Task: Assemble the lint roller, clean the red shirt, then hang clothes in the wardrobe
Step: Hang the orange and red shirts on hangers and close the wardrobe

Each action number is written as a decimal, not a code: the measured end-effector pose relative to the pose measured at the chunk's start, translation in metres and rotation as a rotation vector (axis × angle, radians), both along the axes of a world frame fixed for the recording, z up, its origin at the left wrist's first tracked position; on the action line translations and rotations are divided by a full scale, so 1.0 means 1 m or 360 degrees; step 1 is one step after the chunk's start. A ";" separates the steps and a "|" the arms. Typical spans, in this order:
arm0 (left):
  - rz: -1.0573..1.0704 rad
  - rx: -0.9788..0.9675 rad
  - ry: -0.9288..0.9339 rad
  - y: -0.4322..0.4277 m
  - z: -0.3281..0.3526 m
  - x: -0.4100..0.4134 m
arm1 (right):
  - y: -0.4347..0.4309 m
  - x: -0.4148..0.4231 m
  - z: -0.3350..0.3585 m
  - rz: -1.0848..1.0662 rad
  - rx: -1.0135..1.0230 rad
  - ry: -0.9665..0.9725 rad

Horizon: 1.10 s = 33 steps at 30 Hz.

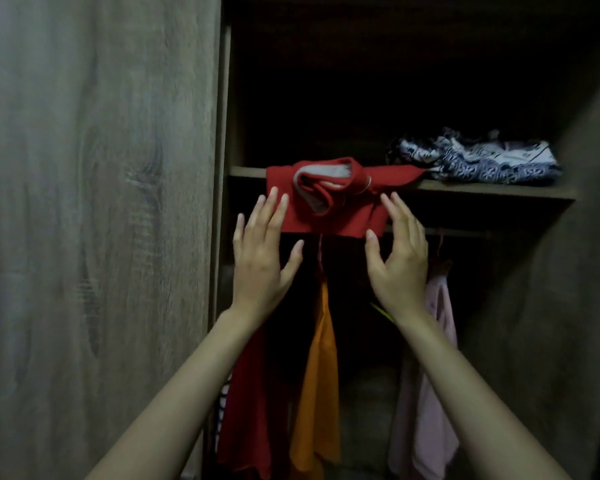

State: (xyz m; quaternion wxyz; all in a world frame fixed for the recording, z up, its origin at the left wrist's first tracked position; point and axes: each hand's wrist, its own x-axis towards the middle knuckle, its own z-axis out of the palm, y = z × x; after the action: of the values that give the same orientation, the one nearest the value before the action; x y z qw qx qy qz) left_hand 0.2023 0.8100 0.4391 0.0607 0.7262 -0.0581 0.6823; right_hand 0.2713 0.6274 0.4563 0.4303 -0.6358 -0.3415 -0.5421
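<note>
A folded red shirt (340, 216) with a grey-lined collar lies on the wardrobe shelf (499, 190), its front half drooping over the shelf edge. My left hand (262, 258) is raised at the shirt's left side, fingers spread, fingertips against the cloth. My right hand (397, 258) is at its right side, fingers apart and curved, touching or nearly touching the fabric. Neither hand grips anything. The lint roller is not in view.
A blue-and-white patterned cloth (478, 161) lies on the shelf to the right. Below, on the rail (461, 233), hang a red garment (246, 410), an orange one (321, 393) and a pale pink one (426, 393). A wooden door (94, 220) stands at left.
</note>
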 end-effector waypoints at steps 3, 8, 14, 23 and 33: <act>0.0043 0.0100 0.0105 -0.002 0.041 0.015 | -0.005 0.014 0.037 -0.0202 -0.0135 -0.0057; -0.0077 0.0047 0.0430 0.005 0.080 0.042 | -0.010 0.040 0.080 -0.0384 -0.0519 -0.0103; -0.0124 -0.0051 0.0386 0.005 0.092 0.062 | -0.003 0.072 0.090 -0.0329 -0.0751 0.0023; -0.0247 -0.0215 0.0166 -0.005 0.092 0.053 | -0.002 0.051 0.090 0.0124 -0.0086 -0.0038; -0.1018 -0.0732 0.0189 -0.060 0.044 -0.002 | -0.055 -0.034 0.060 0.0609 0.0440 -0.0052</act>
State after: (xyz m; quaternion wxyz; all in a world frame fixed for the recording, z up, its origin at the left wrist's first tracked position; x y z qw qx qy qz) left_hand 0.2007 0.7496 0.4831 0.4344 0.6772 -0.1236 0.5809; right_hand 0.2369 0.5729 0.5167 0.6027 -0.4858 -0.3851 -0.5025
